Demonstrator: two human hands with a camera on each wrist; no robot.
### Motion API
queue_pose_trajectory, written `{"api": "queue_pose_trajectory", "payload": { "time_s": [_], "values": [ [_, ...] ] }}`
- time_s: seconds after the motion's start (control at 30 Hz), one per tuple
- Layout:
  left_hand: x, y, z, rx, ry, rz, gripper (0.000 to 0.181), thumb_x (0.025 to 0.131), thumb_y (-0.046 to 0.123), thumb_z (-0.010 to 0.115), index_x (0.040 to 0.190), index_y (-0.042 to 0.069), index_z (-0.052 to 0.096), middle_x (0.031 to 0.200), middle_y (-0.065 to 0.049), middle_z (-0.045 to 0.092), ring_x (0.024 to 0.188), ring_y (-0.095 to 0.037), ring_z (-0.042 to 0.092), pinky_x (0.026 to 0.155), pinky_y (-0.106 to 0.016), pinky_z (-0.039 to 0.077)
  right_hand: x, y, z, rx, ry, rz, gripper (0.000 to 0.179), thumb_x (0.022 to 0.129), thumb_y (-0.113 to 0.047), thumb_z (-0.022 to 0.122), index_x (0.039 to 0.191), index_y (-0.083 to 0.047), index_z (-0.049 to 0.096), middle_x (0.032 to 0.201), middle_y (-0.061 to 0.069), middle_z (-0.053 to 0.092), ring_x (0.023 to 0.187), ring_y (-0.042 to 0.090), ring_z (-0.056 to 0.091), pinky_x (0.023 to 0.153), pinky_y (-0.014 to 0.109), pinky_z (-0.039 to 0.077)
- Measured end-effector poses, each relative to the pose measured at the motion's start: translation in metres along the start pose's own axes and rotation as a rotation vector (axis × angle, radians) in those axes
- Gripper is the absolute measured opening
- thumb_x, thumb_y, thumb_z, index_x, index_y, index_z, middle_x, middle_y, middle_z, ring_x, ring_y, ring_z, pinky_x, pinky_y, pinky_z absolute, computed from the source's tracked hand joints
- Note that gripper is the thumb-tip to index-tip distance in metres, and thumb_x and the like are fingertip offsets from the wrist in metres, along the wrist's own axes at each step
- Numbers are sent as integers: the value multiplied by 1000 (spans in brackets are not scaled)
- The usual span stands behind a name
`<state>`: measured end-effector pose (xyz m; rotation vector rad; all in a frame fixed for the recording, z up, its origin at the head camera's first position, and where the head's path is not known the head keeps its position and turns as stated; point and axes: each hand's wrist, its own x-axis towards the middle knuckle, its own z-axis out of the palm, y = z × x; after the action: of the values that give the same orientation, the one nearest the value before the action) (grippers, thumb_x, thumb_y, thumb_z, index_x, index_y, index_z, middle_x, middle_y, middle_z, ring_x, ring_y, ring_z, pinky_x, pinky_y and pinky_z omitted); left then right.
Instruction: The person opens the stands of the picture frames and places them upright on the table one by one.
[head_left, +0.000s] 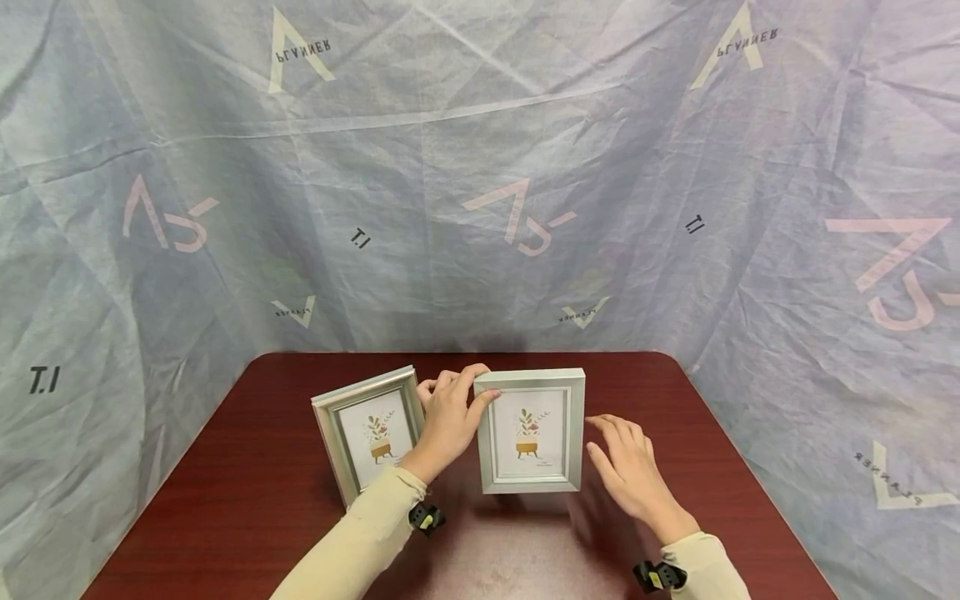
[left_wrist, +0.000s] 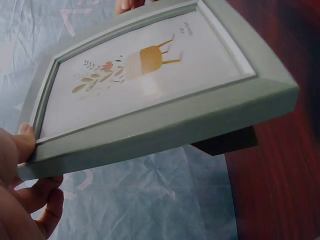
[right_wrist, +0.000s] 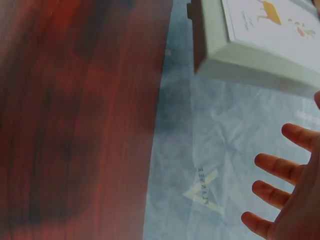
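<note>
My left hand [head_left: 452, 417] pinches the upper left corner of a pale green picture frame [head_left: 487, 442], thumb on the front and fingers behind. The frame is held upright over the table, its plant-pot print facing me. In the left wrist view, a dark stand leg [left_wrist: 227, 142] juts from its back. Just off the frame's right edge, my right hand [head_left: 630, 467] has its fingers spread and holds nothing; the right wrist view shows those fingers [right_wrist: 277, 167] apart from the frame's edge. A second, silvery picture frame [head_left: 330, 433] with a similar print stands tilted left of my left forearm, which overlaps its lower right.
The dark red table [head_left: 240, 500] has rounded far corners. Grey-blue printed cloth [head_left: 420, 275] hangs behind it and along both sides. Each wrist wears a small black camera [head_left: 427, 518].
</note>
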<state>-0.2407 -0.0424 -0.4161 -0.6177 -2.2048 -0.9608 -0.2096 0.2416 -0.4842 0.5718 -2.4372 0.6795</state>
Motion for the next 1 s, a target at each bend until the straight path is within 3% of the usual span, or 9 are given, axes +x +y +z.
{"api": "queue_pose_trajectory", "payload": {
  "time_s": [0.37, 1.0],
  "values": [
    [3, -1, -3, -31, -52, -78, 28, 95, 28, 67, 119, 13, 63, 79, -4, 69, 85, -23, 52, 85, -53, 20, -5, -12, 15, -41, 29, -91, 36, 92, -14, 60, 122, 5, 57, 123, 22, 56, 114, 41, 48, 86, 56, 35],
    [3, -3, -1, -42, -88, -170, 32, 96, 33, 65, 122, 14, 64, 78, -5, 66, 87, -25, 52, 87, -53, 19, -6, -19, 25, -52, 31, -112, 30, 89, -13, 63, 113, 5, 57, 117, 21, 59, 112, 40, 49, 90, 59, 36]
  ]
}}
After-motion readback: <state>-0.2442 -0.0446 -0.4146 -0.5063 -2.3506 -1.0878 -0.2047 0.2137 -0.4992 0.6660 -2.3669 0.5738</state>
